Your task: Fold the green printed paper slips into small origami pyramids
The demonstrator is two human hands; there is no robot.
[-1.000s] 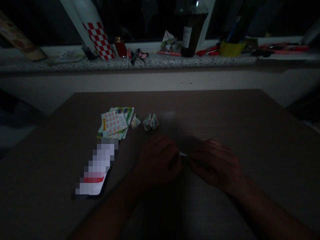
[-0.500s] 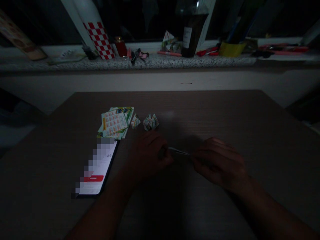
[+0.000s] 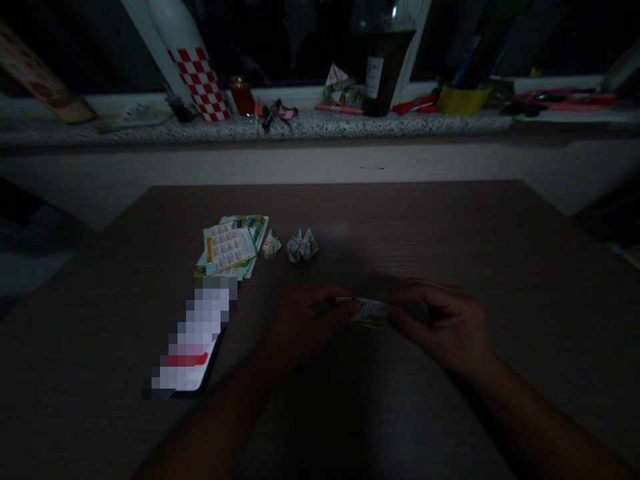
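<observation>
A wide brown table with a wood-like top point(image 3: 425, 227) fills most of the view. Past it, a long speckled gray stone ledge point(image 3: 310, 128) runs under a dark window point(image 3: 280, 47).

The person's left hand point(image 3: 305, 323) and right hand point(image 3: 443, 320) are over the near part of the table, facing each other. On the ledge, toward the left, is a tall white bottle with red checks point(image 3: 203, 83). A dark container with a white label point(image 3: 385, 73) is on the ledge too, right of the middle, and a round yellow thing point(image 3: 463, 100) is farther right.

A long phone with a bright screen point(image 3: 197, 353) lies on the table, left of the left hand. Part of it is blurred into squares. Just past its far end is a messy pile of green and white printed papers point(image 3: 230, 247).

Two little pointy folded paper shapes point(image 3: 302, 247) sit together right of the pile. One more pointy paper shape point(image 3: 271, 245) is between them and the pile.

The small printed piece of paper point(image 3: 371, 311) is between the two hands. The left hand pinches its left side, and the right hand pinches its right side.
</observation>
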